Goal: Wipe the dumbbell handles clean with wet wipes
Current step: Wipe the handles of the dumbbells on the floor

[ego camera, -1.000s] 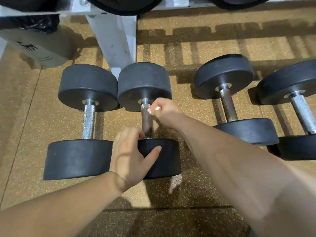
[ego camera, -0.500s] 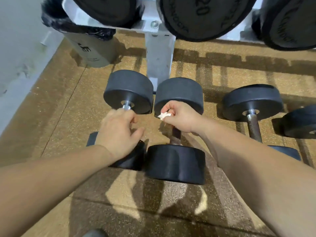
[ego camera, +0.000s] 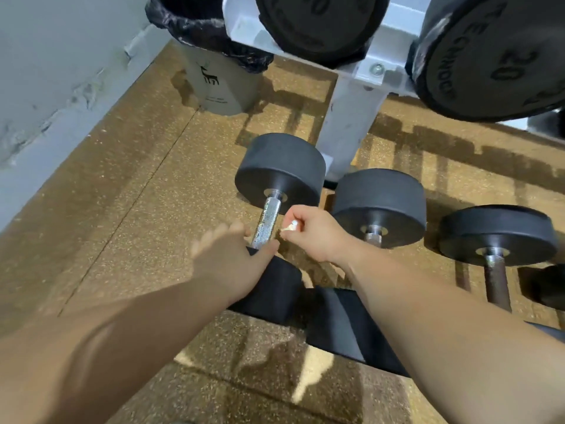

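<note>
Right hand (ego camera: 312, 237) has shifted off the second dumbbell (ego camera: 379, 206) and now sits just beside the chrome handle (ego camera: 267, 221) of the leftmost dumbbell (ego camera: 281, 166), pinching a small wadded wet wipe (ego camera: 290, 227). Left hand (ego camera: 227, 261), blurred, fingers spread loose and holding nothing, is over that dumbbell's near head (ego camera: 275, 289); contact unclear.

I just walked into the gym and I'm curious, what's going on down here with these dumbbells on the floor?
A person is working over dumbbells lined up on the floor. Their right hand pinches a small white wipe right beside the shiny handle of the leftmost dumbbell; contact is hard to tell. Their left hand, blurred, rests on that dumbbell's near head. The next dumbbell lies to its right.
</note>
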Motion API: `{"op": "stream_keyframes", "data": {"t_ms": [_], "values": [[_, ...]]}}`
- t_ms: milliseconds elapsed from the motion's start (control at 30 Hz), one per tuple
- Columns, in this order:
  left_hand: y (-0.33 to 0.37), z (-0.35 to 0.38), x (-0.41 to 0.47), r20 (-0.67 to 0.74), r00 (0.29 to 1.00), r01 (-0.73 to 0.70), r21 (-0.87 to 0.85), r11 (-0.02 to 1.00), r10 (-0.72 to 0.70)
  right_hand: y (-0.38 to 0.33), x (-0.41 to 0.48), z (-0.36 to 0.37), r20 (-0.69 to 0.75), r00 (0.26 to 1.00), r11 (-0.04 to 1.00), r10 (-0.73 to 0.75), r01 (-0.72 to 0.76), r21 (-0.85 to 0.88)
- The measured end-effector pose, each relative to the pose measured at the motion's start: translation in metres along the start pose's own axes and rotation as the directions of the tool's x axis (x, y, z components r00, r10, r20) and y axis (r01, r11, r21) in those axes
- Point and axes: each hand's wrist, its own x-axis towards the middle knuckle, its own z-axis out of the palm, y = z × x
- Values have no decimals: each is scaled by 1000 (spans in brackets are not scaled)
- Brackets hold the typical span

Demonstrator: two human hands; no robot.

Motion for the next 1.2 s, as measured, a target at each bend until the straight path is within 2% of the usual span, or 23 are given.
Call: {"op": "stream_keyframes", "data": {"t_ms": [100, 233, 333, 433, 500, 533, 600, 667, 700, 767, 833, 900, 967, 1033, 1100, 1167, 1200], "values": [[-4, 9, 4, -92, 996, -18, -37, 999, 15, -4, 15, 18, 20, 999, 997, -37, 38, -62], [-9, 12, 4, -126, 992, -32, -89, 995, 20, -6, 44, 23, -180, 979, 987, -99, 74, -139], [-9, 12, 3, -132, 991, -35, -102, 994, 22, -4, 58, 30, -181, 974, 958, -136, 82, -275], [-9, 11, 3, -147, 989, -47, -129, 991, 28, 0, 59, 36, -191, 976, 973, -101, 57, -224], [-10, 10, 2, -152, 988, -52, -157, 986, 28, 3, 53, 36, -194, 967, 973, -164, 127, -192], [-11, 11, 2, -155, 988, -56, -177, 983, 29, 4, 48, 37, -170, 956, 959, -240, 207, -193], [-13, 10, 2, -165, 986, -65, -237, 969, 26, 3, 34, 38, -10, 926, 915, -378, 371, -159], [-15, 9, 2, -179, 984, -72, -304, 950, 17, 1, 35, 35, 159, 889, 873, -430, 454, -176], [-16, 9, 2, -187, 982, -73, -331, 941, 11, 0, 42, 33, 180, 881, 850, -438, 471, -236], [-16, 9, 2, -195, 981, -73, -371, 926, 0, -2, 60, 27, 100, 891, 819, -442, 447, -360], [-16, 8, 1, -187, 982, -62, -386, 921, -12, -5, 72, 23, 3, 924, 837, -383, 349, -421], [-16, 8, 2, -167, 986, -48, -367, 929, -15, -7, 70, 29, -73, 933, 861, -353, 293, -416], [-17, 8, 4, -155, 988, -42, -349, 936, -13, -8, 59, 35, -88, 925, 878, -369, 315, -359], [-20, 8, 6, -153, 988, -39, -341, 939, -14, -8, 44, 34, 82, 910, 861, -405, 410, -299], [-22, 8, 8, -143, 990, -34, -335, 942, -15, -12, 32, 30, 328, 827, 809, -457, 539, -232], [-25, 9, 10, -140, 990, -35, -327, 944, -12, -19, 35, 24, 479, 730, 714, -488, 649, -262], [-26, 9, 11, -135, 991, -33, -323, 946, -11, -22, 43, 22, 502, 721, 670, -477, 668, -323]]}}
